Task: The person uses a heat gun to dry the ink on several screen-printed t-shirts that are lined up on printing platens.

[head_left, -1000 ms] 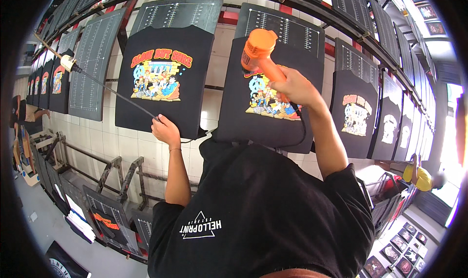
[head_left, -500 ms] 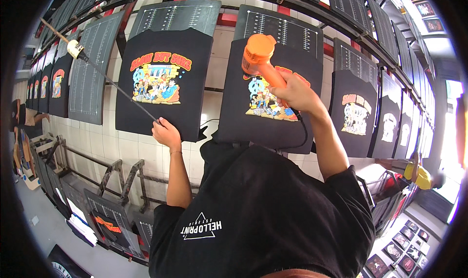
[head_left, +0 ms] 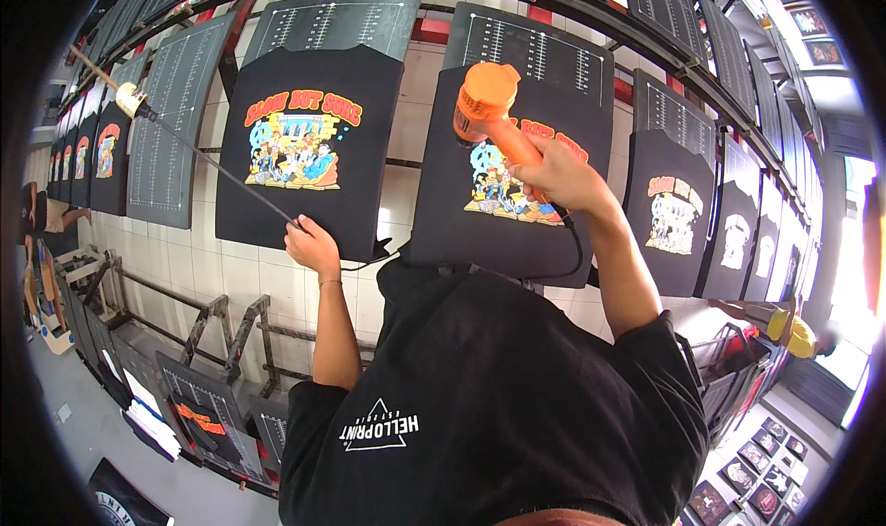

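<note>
Both arms are raised from a black short-sleeved shirt, forearms bare. The left hand [head_left: 312, 246] sits at about ten o'clock from the chest, its forearm nearly vertical, fingers curled closed with the knuckles turned up. The right hand [head_left: 554, 173] is higher, at about one o'clock, elbow bent outward, the forearm slanting up and inward, wrist cocked and fingers wrapped in a tight fist-like grip.

The right hand [head_left: 554, 171] grips an orange heat gun [head_left: 487, 111] over a printed black shirt [head_left: 517, 175]. At nine o'clock, the left hand [head_left: 312, 245] holds a thin rod [head_left: 212, 166].
</note>
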Motion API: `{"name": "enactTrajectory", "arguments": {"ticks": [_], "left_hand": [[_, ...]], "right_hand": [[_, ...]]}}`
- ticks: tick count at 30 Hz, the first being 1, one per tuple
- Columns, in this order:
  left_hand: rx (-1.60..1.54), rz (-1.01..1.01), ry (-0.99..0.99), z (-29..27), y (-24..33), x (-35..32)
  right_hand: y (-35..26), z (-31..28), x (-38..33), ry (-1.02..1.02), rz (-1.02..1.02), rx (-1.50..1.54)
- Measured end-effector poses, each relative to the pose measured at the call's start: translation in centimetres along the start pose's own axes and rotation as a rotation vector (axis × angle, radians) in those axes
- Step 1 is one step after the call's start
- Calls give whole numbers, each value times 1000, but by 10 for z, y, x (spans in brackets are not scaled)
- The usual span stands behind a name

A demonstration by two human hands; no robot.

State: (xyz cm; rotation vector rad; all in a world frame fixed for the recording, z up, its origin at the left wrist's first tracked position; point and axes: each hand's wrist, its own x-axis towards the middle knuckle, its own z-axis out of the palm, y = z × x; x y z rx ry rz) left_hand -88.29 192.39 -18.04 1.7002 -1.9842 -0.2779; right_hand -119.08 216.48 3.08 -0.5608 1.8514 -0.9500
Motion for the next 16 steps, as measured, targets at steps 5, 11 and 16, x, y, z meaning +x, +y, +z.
{"name": "enactTrajectory", "arguments": {"ticks": [5, 11, 16], "left_hand": [[0, 26, -14, 1, -2, 1], [-2, 23, -5, 2, -3, 1], [16, 3, -38, 3, -5, 1]], "right_hand": [[0, 1, 1, -18, 1, -24], [0, -4, 13, 29, -12, -29], [-3, -8, 20, 67, -13, 36]]}}
